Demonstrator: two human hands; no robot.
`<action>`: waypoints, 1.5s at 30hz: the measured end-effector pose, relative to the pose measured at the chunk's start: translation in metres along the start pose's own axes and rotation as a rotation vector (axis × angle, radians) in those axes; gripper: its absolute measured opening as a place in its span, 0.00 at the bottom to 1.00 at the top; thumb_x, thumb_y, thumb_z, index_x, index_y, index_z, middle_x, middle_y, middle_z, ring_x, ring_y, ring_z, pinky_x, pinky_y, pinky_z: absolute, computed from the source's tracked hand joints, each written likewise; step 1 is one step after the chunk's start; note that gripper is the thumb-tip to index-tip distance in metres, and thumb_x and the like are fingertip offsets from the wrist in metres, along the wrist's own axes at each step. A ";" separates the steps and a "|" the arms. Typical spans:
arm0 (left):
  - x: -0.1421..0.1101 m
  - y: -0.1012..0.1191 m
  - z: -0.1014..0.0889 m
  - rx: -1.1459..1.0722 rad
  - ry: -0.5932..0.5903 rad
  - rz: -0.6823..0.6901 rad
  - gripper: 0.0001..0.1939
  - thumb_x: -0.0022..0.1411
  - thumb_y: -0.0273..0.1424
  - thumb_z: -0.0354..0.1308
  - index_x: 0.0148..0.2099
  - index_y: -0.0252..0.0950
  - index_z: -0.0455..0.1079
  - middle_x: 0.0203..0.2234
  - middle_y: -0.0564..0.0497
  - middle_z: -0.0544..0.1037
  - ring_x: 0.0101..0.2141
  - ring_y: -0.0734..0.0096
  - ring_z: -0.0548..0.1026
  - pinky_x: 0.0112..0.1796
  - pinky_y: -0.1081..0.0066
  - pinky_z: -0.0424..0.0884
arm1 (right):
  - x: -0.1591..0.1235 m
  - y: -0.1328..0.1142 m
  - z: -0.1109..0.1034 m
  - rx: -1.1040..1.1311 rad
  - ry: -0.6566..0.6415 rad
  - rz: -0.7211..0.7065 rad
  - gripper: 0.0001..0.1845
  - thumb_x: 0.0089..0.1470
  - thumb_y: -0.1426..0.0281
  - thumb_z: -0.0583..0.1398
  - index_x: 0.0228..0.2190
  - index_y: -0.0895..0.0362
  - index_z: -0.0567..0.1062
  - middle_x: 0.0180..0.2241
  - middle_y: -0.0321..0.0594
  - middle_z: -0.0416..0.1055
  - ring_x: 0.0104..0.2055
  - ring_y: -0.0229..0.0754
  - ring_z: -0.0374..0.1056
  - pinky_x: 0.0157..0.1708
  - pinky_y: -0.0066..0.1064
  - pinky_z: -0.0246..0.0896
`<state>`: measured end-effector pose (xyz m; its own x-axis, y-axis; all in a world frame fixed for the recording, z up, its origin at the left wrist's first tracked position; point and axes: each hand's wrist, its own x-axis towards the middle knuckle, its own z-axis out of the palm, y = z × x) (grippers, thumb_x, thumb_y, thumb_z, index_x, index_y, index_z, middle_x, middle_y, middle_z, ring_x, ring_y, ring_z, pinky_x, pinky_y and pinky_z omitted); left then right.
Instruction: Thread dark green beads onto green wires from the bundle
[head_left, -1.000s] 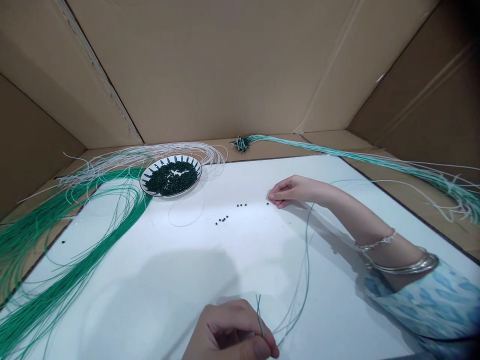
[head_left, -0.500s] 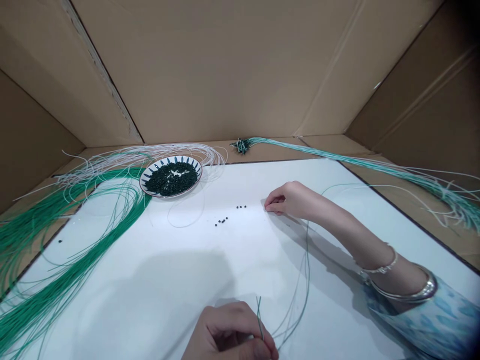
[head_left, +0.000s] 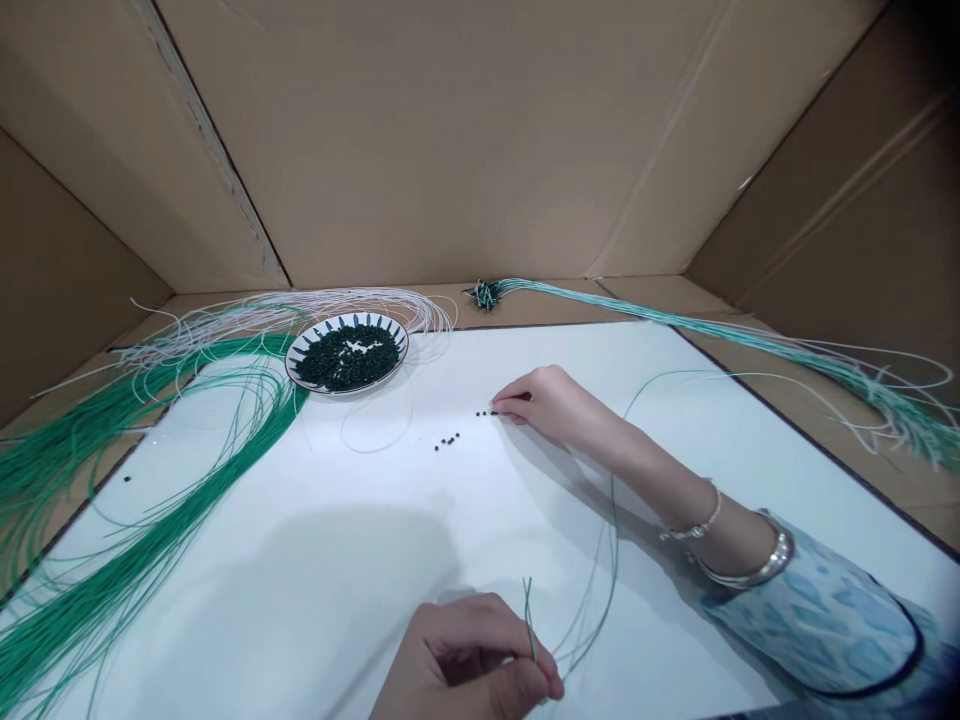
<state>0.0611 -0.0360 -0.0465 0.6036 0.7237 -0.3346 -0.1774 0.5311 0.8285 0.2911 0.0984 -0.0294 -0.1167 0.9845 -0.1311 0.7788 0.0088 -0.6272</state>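
Low in the middle, my left hand (head_left: 480,660) is closed, thumb and forefinger pinching thin green cords (head_left: 529,610). Two short ends stick up above the fingers, and longer lengths loop away to the right. My right hand (head_left: 544,402) reaches across the white board with thumb and forefinger pinched at the right end of a short row of small dark beads (head_left: 484,413). The fingertips partly cover the bead there. Just nearer and to the left lies another little group of dark beads (head_left: 450,441).
A patterned plate (head_left: 294,377) full of dark beads stands at the back left. Green cords (head_left: 225,480) and white cords (head_left: 337,298) spread on the left. A beaded bundle (head_left: 487,293) trails cords along the back right. Cardboard walls (head_left: 480,140) enclose the white board (head_left: 300,590).
My right hand has moved left, bringing its fingertips to the short row of beads. My left hand still pinches the cords, almost in place. The view has shifted slightly.
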 end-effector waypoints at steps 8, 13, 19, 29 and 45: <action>-0.001 -0.001 -0.002 0.005 0.011 0.014 0.15 0.47 0.51 0.77 0.28 0.46 0.87 0.24 0.50 0.76 0.30 0.69 0.70 0.35 0.68 0.60 | 0.016 0.019 -0.004 0.220 -0.139 0.159 0.11 0.68 0.66 0.62 0.47 0.59 0.77 0.43 0.41 0.78 0.38 0.41 0.77 0.38 0.37 0.76; -0.002 0.000 -0.001 0.016 -0.003 0.012 0.16 0.48 0.51 0.76 0.28 0.45 0.87 0.25 0.49 0.78 0.31 0.67 0.71 0.35 0.68 0.61 | 0.021 0.021 0.001 0.300 -0.180 0.201 0.11 0.68 0.67 0.63 0.47 0.59 0.77 0.44 0.42 0.78 0.38 0.41 0.77 0.38 0.36 0.76; -0.002 0.003 0.002 0.033 0.001 -0.006 0.18 0.47 0.53 0.76 0.28 0.44 0.87 0.24 0.49 0.76 0.31 0.67 0.71 0.35 0.69 0.61 | 0.020 0.022 0.001 0.311 -0.177 0.202 0.10 0.67 0.66 0.63 0.46 0.60 0.77 0.43 0.41 0.78 0.37 0.41 0.77 0.37 0.36 0.76; -0.002 0.004 0.003 0.052 0.004 0.002 0.19 0.47 0.54 0.75 0.28 0.44 0.87 0.24 0.48 0.77 0.30 0.66 0.71 0.36 0.68 0.61 | 0.018 0.021 0.002 0.313 -0.174 0.182 0.10 0.67 0.66 0.63 0.45 0.60 0.77 0.42 0.40 0.78 0.37 0.41 0.76 0.37 0.36 0.76; -0.002 0.002 -0.001 0.039 -0.018 0.005 0.17 0.49 0.52 0.75 0.29 0.44 0.87 0.26 0.47 0.81 0.34 0.64 0.75 0.40 0.68 0.66 | -0.026 -0.016 -0.011 0.107 -0.224 0.103 0.08 0.61 0.75 0.63 0.29 0.56 0.78 0.20 0.28 0.70 0.20 0.35 0.65 0.22 0.27 0.56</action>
<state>0.0582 -0.0361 -0.0448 0.6167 0.7180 -0.3227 -0.1504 0.5099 0.8470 0.2881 0.0750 -0.0075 -0.1827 0.9159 -0.3574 0.7257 -0.1196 -0.6775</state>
